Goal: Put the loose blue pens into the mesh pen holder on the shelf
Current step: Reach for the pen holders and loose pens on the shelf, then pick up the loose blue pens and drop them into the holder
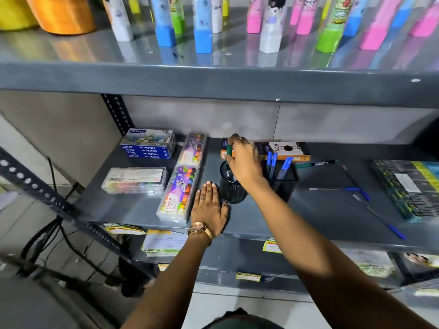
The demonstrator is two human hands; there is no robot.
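Observation:
Two black mesh holders stand mid-shelf: a round one (230,188) and, to its right, a square one (286,180) with several blue pens (283,167) upright in it. My right hand (244,162) hovers over the round holder, shut on a green-capped pen (229,149) held upright above its mouth. My left hand (210,206) lies flat and open on the shelf, just left of the round holder. Two loose blue pens lie to the right: one (339,189) flat across the shelf, another (380,217) angled toward the front edge. A green marker (316,164) lies behind them.
Oil pastel boxes (148,144) and clear crayon cases (179,193) fill the shelf's left part. An orange-black box (288,149) sits behind the holders. A stack of packs (408,188) occupies the right end. The upper shelf (213,79) hangs low overhead.

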